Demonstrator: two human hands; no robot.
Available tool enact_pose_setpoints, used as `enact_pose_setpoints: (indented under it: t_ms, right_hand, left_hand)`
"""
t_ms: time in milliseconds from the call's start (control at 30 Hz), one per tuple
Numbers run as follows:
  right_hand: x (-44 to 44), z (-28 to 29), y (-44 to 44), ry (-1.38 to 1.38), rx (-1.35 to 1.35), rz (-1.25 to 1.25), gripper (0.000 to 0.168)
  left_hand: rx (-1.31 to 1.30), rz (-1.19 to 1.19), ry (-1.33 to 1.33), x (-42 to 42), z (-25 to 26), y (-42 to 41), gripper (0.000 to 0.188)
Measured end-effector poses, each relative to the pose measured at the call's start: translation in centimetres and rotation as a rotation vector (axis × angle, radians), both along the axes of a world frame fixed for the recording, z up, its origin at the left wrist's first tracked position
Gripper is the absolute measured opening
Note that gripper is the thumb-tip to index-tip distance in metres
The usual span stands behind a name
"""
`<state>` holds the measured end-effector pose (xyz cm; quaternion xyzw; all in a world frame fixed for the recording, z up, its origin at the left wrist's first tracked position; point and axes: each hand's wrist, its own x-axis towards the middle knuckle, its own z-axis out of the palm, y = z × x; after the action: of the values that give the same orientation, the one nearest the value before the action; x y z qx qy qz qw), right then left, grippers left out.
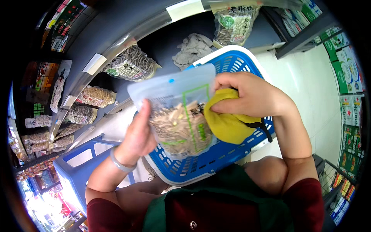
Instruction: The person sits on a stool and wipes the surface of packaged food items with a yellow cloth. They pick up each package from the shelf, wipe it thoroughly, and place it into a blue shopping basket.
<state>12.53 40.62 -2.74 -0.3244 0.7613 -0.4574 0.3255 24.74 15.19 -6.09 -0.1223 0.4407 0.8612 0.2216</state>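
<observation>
My left hand (139,130) grips the left edge of a clear plastic pouch (171,127), thumb on its front face. Pale, strip-shaped dried food fills the pouch's lower part, and it bears green print and writing. At the pouch's right edge, my right hand (246,95) holds a bunched yellow cloth (229,124) with a black loop; the cloth touches the pouch. Below both hands is a blue plastic basket (185,171) with a white rim. The pouch, cloth and hands hide much of its inside.
A dark shelf (153,43) ahead holds bagged dried goods (130,65), another large bag (234,26) and a crumpled grey cloth (192,49). A blue plastic stool (69,171) stands at the left. Stacked beer cartons (350,127) line the right side beyond the pale tiled floor (304,87).
</observation>
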Motion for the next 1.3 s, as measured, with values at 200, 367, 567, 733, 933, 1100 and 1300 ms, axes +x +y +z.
enact_pose_setpoints:
  t_ms: [200,367,567,733,933,1100,1300]
  right_hand:
    - [-0.9,-1.3,3.7,-0.060,0.179,0.184,0.019]
    - [-0.5,-3.9,4.9,0.157,0.684,0.166,0.025]
    - [-0.1,-6.2,3.6,0.275,1.116,-0.030,0.021]
    - [0.0,-8.2,3.9,0.382,1.129,-0.045,0.019]
    - [-0.2,-9.5,3.3,0.417,1.100,-0.061,0.019]
    - [-0.1,-10.6,4.8,0.443,1.063,-0.097,0.017]
    - [0.2,-10.2,3.4,0.463,1.026,-0.063,0.022]
  left_hand:
    - [-0.350,-0.359,0.278,1.7,-1.9,4.1,0.046]
    - [-0.747,-0.433,0.524,2.2,-9.0,7.0,0.033]
    - [-1.103,-0.528,0.612,-0.9,-11.0,9.1,0.037]
    - [-1.000,-0.469,0.537,-1.9,-13.2,9.9,0.038]
    - [-0.925,-0.247,0.600,-1.6,-15.9,9.0,0.038]
    - [-0.946,-0.392,0.513,-2.4,-16.7,10.6,0.035]
    - [-0.876,-0.317,0.426,-1.9,-17.5,10.1,0.034]
